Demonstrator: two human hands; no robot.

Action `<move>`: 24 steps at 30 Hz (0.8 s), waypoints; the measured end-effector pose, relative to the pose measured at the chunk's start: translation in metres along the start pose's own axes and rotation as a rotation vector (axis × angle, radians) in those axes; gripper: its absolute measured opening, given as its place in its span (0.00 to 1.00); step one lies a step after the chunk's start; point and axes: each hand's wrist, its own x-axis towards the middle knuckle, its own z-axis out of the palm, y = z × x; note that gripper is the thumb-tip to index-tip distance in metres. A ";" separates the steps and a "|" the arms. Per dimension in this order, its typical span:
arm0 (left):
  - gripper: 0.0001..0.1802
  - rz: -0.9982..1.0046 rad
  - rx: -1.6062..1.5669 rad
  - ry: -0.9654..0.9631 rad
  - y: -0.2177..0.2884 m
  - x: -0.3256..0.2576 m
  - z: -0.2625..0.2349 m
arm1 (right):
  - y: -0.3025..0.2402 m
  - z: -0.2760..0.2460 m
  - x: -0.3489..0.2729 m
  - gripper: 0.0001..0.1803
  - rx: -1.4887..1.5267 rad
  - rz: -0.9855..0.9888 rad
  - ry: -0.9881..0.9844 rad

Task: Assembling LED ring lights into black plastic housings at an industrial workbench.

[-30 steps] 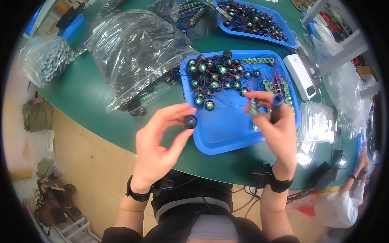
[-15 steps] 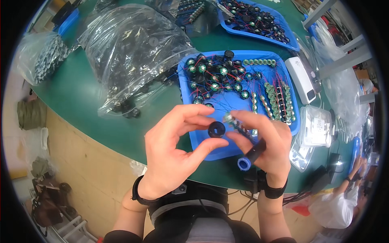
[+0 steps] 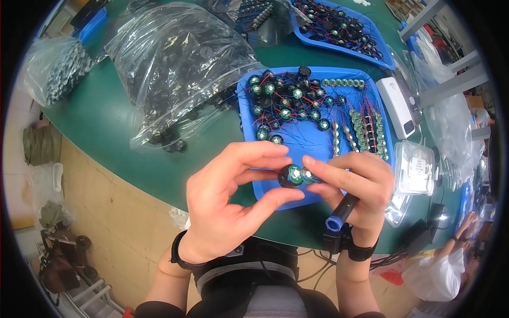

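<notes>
My left hand (image 3: 225, 199) pinches a small round black housing (image 3: 284, 178) between thumb and fingers, above the near edge of a blue tray (image 3: 318, 137). In my right hand (image 3: 363, 180) are a strip of small round green circuit boards (image 3: 307, 177) and a black cylindrical tool (image 3: 344, 209) with a blue, ring-shaped end. The strip's end board lies against the housing's open face; whether it is fully seated I cannot tell. My right fingers hide most of the strip. The tool is tucked in the palm, its blue end pointing down toward me.
Wired black housings with green boards (image 3: 284, 113) and several board strips (image 3: 366, 132) lie in the tray. Behind is a second full blue tray (image 3: 389, 62). A large clear bag (image 3: 180, 63) of black parts is at left. A white device (image 3: 395, 106) and clear plastic box (image 3: 414, 168) stand right.
My right hand has brought the board strip's end onto the housing, which was apart from it and showed its hollow inside. The tool stays in my right palm.
</notes>
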 end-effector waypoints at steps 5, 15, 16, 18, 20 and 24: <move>0.24 -0.009 -0.016 0.019 -0.004 -0.002 0.000 | -0.004 -0.005 -0.002 0.20 -0.120 0.013 -0.088; 0.17 -0.139 -0.170 0.104 -0.003 -0.003 0.005 | -0.005 0.001 -0.004 0.22 -0.377 -0.082 -0.016; 0.16 -0.224 -0.286 0.128 -0.002 -0.002 0.006 | -0.004 0.003 -0.004 0.22 -0.417 -0.098 0.004; 0.15 -0.294 -0.407 0.139 -0.012 0.001 0.001 | -0.006 0.005 -0.001 0.23 -0.420 -0.092 0.007; 0.13 -0.301 -0.429 0.149 -0.019 0.001 0.000 | -0.008 0.008 0.003 0.25 -0.338 -0.054 -0.026; 0.09 -0.171 -0.272 0.138 -0.028 -0.003 0.010 | -0.009 0.020 0.003 0.14 -0.236 0.048 -0.072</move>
